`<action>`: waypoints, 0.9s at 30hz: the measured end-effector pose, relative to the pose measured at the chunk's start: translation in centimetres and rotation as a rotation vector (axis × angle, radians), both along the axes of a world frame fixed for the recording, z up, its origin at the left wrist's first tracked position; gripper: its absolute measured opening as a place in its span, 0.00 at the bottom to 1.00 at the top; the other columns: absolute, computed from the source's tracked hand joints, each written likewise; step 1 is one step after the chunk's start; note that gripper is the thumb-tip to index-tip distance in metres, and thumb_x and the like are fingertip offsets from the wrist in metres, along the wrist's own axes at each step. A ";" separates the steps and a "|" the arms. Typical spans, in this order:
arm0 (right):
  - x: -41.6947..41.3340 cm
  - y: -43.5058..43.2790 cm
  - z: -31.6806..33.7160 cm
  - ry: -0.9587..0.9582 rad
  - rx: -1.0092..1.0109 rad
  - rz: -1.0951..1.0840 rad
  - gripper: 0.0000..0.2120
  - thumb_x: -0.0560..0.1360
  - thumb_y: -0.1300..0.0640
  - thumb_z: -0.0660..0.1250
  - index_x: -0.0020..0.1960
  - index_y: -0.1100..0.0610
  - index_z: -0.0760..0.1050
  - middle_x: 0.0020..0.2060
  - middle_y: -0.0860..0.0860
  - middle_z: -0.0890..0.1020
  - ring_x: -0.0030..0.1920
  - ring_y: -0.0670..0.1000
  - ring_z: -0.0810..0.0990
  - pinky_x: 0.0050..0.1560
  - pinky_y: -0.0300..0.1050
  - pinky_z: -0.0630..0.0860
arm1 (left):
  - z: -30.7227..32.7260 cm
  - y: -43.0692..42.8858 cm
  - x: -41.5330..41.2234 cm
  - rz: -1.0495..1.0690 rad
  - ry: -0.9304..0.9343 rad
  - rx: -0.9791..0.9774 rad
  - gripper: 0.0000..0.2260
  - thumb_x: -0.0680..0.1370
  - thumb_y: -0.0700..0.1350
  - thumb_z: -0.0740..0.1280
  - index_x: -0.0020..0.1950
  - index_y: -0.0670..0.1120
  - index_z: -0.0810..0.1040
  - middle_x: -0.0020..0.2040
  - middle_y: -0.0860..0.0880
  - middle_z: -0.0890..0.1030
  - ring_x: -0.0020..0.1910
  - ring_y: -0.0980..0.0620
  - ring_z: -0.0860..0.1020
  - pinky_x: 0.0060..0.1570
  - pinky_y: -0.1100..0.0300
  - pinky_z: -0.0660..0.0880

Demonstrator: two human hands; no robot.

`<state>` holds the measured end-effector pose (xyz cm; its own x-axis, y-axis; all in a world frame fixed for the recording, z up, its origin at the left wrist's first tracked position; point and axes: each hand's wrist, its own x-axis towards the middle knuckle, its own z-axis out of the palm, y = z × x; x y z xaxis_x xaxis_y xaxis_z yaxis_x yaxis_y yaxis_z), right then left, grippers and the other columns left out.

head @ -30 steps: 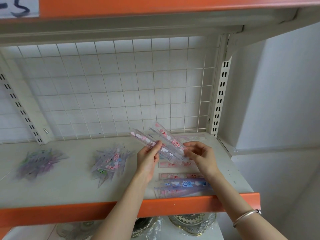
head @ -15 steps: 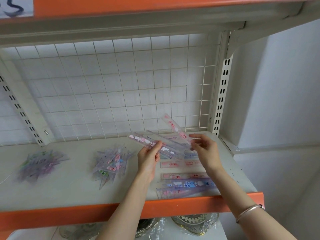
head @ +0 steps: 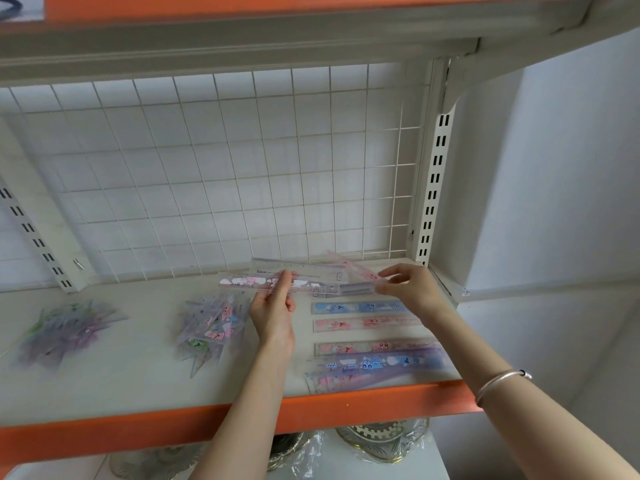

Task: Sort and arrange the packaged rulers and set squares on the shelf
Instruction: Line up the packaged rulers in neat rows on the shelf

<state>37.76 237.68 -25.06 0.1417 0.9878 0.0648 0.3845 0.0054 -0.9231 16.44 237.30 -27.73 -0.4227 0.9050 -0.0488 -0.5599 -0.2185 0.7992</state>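
Rulers [head: 311, 280] held above shelf [head: 138, 368]: left hand [head: 273, 306] pinches middle, right hand [head: 412, 289] pinches end.

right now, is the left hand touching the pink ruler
Touching. The head view shows the left hand pinching the pink ruler between thumb and fingers.

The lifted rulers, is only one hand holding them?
No, the left hand pinches the rulers at one end, the right hand at the other.
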 end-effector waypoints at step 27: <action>0.6 -1.7 -0.8 -0.456 0.118 0.256 0.10 0.69 0.55 0.75 0.49 0.47 0.80 0.45 0.45 0.78 0.50 0.48 0.75 0.54 0.41 0.71 | 0.3 -0.8 0.6 -0.259 0.033 -0.041 0.02 0.75 0.37 0.69 0.45 0.43 0.79 0.38 0.49 0.84 0.25 0.62 0.68 0.25 0.73 0.64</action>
